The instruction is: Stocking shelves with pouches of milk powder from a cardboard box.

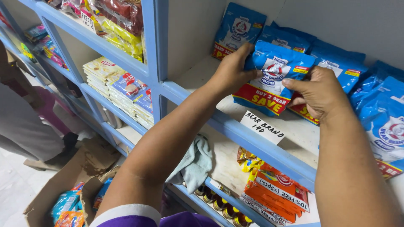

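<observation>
The left hand (230, 71) is curling its fingers tight over the top left edge of a blue pouch (275, 71) with a red band, standing on the blue shelf (235, 130), while the right hand (322, 92) is pinching the same pouch's right side, thumb on front. A white handwritten tag (262, 127) is hanging on the shelf edge just below, with more blue pouches (378, 113) crowding behind and right. Orange packets (275, 191) are lying beneath, partly hidden by the right forearm.
</observation>
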